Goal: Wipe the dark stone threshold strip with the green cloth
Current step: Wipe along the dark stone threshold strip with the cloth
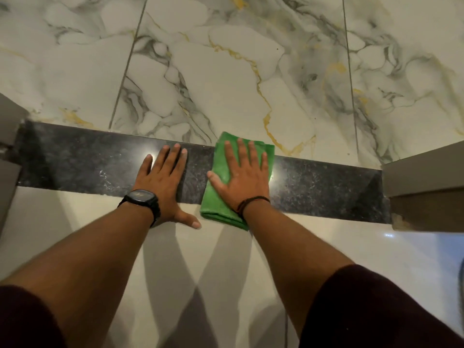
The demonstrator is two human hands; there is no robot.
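Two hands lie flat on a dark stone threshold strip [326, 187] that runs across the doorway between a veined white, grey and gold marble floor [226, 71] beyond and a plain pale floor [75, 222] nearer the person. No writing can be read anywhere, not even on the black wristwatch [141, 198]. The right hand [243, 177], fingers spread, presses down on the folded green cloth [218, 197], which lies across the strip and overhangs both edges. The left hand [163, 179] rests bare on the stone just beside it, fingers close together, thumb out on the pale floor. Grey door frames [421, 182] stand at both ends.
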